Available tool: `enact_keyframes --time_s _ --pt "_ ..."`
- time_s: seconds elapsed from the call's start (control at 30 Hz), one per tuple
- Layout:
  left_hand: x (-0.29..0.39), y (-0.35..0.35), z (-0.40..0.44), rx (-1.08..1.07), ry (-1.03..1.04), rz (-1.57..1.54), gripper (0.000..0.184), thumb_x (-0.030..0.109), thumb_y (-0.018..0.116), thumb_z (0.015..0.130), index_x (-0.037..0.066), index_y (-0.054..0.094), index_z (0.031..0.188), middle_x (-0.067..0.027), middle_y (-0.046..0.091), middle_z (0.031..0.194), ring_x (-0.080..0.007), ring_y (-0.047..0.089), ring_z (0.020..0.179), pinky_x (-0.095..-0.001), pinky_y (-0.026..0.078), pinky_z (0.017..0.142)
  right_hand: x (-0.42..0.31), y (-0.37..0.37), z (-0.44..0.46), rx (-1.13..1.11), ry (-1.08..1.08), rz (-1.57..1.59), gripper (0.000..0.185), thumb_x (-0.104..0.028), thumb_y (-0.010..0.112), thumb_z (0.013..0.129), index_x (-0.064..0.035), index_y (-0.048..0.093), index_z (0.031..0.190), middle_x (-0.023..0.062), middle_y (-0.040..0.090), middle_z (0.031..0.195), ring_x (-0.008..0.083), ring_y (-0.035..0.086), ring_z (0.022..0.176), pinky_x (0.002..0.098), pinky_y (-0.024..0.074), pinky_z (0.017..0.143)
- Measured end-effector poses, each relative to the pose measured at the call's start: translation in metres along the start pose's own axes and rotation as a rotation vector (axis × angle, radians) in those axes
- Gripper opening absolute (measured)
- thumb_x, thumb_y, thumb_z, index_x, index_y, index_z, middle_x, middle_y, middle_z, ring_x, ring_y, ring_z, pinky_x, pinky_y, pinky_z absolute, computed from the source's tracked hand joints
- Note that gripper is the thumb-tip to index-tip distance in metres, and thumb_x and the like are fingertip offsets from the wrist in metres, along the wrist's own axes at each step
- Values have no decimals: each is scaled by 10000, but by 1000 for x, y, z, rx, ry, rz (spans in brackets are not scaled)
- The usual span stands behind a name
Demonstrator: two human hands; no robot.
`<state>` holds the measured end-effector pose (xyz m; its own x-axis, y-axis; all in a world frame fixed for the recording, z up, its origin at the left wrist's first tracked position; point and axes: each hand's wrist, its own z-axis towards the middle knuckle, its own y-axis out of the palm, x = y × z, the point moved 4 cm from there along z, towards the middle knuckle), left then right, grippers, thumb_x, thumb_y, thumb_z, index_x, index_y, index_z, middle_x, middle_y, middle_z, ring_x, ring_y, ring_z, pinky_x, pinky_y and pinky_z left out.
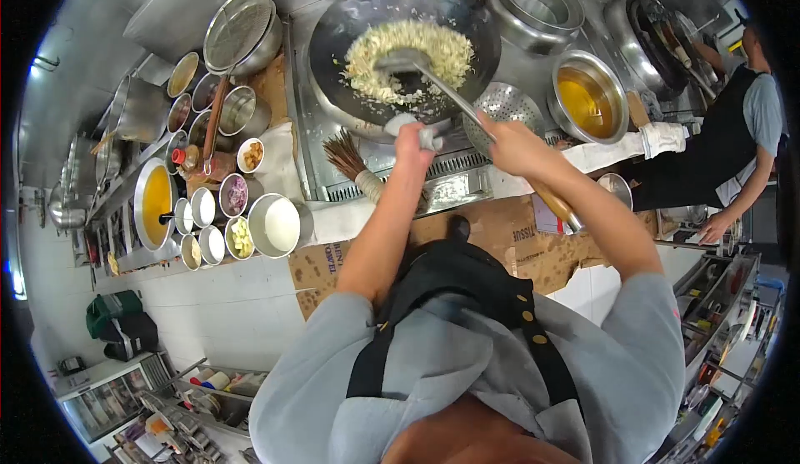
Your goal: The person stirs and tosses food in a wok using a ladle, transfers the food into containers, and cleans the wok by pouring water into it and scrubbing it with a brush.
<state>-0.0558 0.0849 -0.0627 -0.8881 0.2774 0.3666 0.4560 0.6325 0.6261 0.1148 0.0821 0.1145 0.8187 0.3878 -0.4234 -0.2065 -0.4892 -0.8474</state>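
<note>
My left hand [412, 146] is closed on a pale cloth [406, 124] at the near rim of a big dark wok [329, 43]. Inside the wok, pale yellow fried rice [446, 43] is spread in a ring, bits of it stuck to the sides. My right hand [518, 146] is wrapped around the long handle of a ladle [454, 93]. The ladle's bowl, slightly blurred, rests in or just over the rice. Between my arms and the wok lie a bamboo wok brush [350, 157] on the left and a perforated skimmer [510, 107] on the right.
Several small seasoning pots [277, 224] crowd the left counter beside a red-capped bottle [200, 164] and a mesh strainer [237, 31]. A bowl of yellow oil [583, 102] sits right of the wok. Another person [742, 131] in an apron stands at the far right.
</note>
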Motion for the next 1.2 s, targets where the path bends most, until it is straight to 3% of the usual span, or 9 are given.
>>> enact_keyframes --time_s 0.13,0.27,0.47,0.57,0.7,0.8,0.97,1.1,1.2 --pt "-58 -60 -44 46 86 88 135 74 446 752 68 451 887 -120 526 825 -262 533 714 -473 461 603 21 21 -7 312 -213 -70 646 -13 498 732 25 278 1337 301 551 763 413 564 682 462 463 661" --pt "-33 -37 -78 21 30 -21 145 87 457 736 76 455 881 -133 539 802 -285 553 728 -488 468 616 6 -5 -111 70 -230 93 672 26 491 735 4 243 1359 276 550 831 427 534 746 481 417 696" --pt "-11 -7 16 -108 49 11 161 27 436 703 67 463 857 -128 531 758 -278 520 670 -424 455 585 22 8 -30 39 -96 54 668 26 495 732 -30 273 1360 285 553 790 441 530 670 471 435 625" --pt "-36 -24 -41 -53 156 15 189 47 479 695 76 469 882 -113 530 745 -256 541 650 -440 460 535 31 23 -11 388 -249 -1 627 0 515 769 -45 298 1356 207 573 735 345 546 572 407 441 550" --pt "-6 -12 -10 -74 21 -8 144 75 465 740 85 470 884 -111 526 771 -245 535 656 -440 465 508 -11 -6 -44 66 118 944 563 -100 533 859 -106 306 1375 -1 455 644 72 427 474 244 348 378" --pt "21 31 24 -5 -30 -83 125 62 471 749 53 463 873 -116 508 777 -251 502 617 -431 434 503 -34 -18 -13 -69 109 1317 538 -90 530 849 -105 349 1355 13 447 642 70 417 432 217 356 357" --pt "13 29 57 -44 10 -103 207 70 472 751 -31 486 932 -165 537 841 -321 570 679 -499 481 523 -65 -8 22 -241 58 1157 487 -92 484 863 -135 384 1338 9 456 613 83 418 401 237 348 338" --pt "10 25 62 -403 -32 60 155 72 469 792 -20 484 916 -154 523 800 -289 541 609 -448 474 495 -60 15 90 -94 5 660 495 -75 468 851 -115 379 1337 10 466 574 88 427 373 255 367 343" --pt "3 23 72 -158 -28 -146 147 59 489 791 -3 487 923 -142 517 784 -275 527 592 -440 464 489 -56 -36 42 -159 -37 576 531 -81 468 844 -106 339 1358 19 477 562 94 440 363 261 378 352"
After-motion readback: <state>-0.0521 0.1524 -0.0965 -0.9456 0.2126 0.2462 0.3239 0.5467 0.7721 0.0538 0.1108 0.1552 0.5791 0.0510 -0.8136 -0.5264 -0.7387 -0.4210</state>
